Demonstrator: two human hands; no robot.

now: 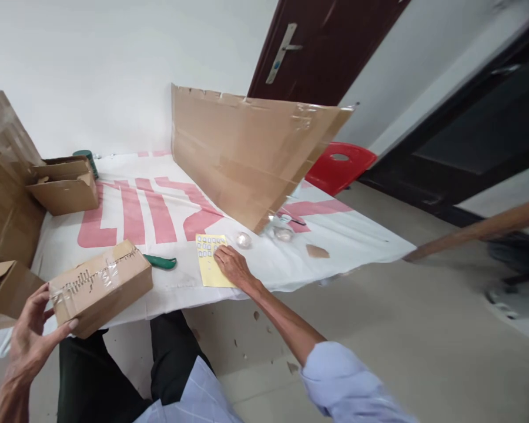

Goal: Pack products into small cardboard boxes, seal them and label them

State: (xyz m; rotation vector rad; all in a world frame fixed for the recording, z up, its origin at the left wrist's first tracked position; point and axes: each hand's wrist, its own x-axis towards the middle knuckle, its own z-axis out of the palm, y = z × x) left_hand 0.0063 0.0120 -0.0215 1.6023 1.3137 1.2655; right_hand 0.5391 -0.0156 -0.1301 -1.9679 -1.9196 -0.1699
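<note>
On the left, my left hand (33, 335) grips the near end of a taped cardboard box (108, 288), thumb along its lower edge and fingers at its far side. The box sits at the front edge of the table, its top seam covered in dark marks and clear tape. My right hand (233, 265) rests on a yellow sheet of small white labels (210, 271), its fingers curled together over the labels. What the fingertips pinch, if anything, is hidden. Beside the box lies a dark green handled tool (161, 261), partly behind it. A clear tape roll (244, 239) sits just beyond my right hand.
A large cardboard sheet (247, 153) stands upright at the back. Another clear roll (284, 234) and a cardboard scrap (317, 251) lie to the right. Open cardboard boxes (73, 197) are at the left. A red chair (341, 167) is behind the table.
</note>
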